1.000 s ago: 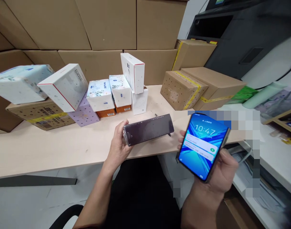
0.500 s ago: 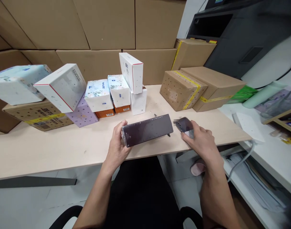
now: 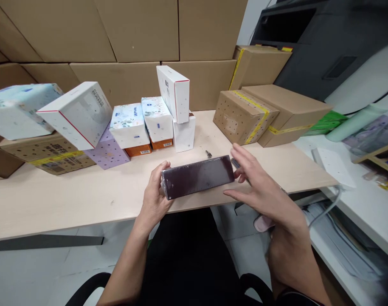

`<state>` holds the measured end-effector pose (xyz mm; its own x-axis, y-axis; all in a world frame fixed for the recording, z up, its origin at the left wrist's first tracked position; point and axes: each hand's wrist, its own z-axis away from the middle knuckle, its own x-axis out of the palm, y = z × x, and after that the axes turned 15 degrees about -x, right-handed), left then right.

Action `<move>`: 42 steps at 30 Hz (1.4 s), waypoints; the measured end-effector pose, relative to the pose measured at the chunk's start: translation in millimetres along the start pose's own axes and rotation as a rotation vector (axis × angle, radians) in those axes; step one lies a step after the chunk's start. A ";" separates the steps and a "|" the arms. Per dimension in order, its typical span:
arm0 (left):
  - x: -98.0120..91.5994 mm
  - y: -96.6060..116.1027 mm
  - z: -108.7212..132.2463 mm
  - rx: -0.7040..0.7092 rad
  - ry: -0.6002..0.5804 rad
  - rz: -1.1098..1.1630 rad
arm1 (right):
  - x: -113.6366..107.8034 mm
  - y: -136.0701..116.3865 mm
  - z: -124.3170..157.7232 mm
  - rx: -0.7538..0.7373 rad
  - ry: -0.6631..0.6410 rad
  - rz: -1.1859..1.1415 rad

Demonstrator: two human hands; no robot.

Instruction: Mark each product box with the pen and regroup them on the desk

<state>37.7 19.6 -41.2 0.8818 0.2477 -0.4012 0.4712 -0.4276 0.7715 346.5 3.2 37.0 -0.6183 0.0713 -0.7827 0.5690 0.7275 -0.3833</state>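
A long dark box (image 3: 198, 176) in clear shrink wrap is held over the front part of the table. My left hand (image 3: 156, 189) grips its left end, thumb on top and fingers around the near side. My right hand (image 3: 256, 182) is at the box's right end with fingers and thumb apart; whether a fingertip touches it I cannot tell. Behind those fingers lies a phone (image 3: 235, 163), mostly hidden. A small metal-and-black piece (image 3: 208, 154) rests on the table just beyond the box.
Tissue packs (image 3: 129, 125) and white boxes (image 3: 80, 112) are stacked along the back left of the table (image 3: 69, 199). Taped cartons (image 3: 245, 117) stand at the back right. A cardboard wall (image 3: 136, 29) closes off the rear. To the right is a white side shelf (image 3: 356, 212).
My right hand has let go of the phone, which lies on the table, and has moved left to the box's right end. My left hand keeps its hold on the box.
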 end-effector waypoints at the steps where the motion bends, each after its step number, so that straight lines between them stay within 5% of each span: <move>1: -0.5 0.2 0.0 0.031 -0.016 0.016 | 0.7 -5.5 -5.4 -0.050 -0.015 0.008; 4: -0.4 -0.2 -0.4 0.101 -0.012 0.109 | 0.3 -14.9 -12.0 -0.174 0.035 0.047; 7: 1.8 -0.1 -0.3 0.015 0.069 0.265 | -5.6 -13.3 -4.5 -0.181 0.225 0.147; 13: 5.7 0.2 3.7 -0.247 0.071 0.313 | -18.8 23.8 -2.5 0.273 0.631 0.381; 20: 5.5 -1.5 5.1 -0.246 0.013 0.192 | -9.8 96.4 -71.9 0.486 0.455 0.388; 26: 3.6 1.6 4.9 -0.235 -0.016 0.161 | 11.0 110.7 -111.0 0.548 0.452 0.315; 35: 4.3 4.0 5.3 -0.211 -0.041 0.110 | 23.6 86.0 -115.1 0.267 0.552 0.171; 42: 3.1 1.4 4.6 -0.221 -0.042 0.114 | 50.7 41.2 -199.2 -0.039 0.448 0.136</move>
<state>41.1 15.8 -43.6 0.9313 0.1702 -0.3221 0.3569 -0.2487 0.9004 230.7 172.7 79.2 -0.7175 0.4493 -0.5323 0.6458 0.7154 -0.2667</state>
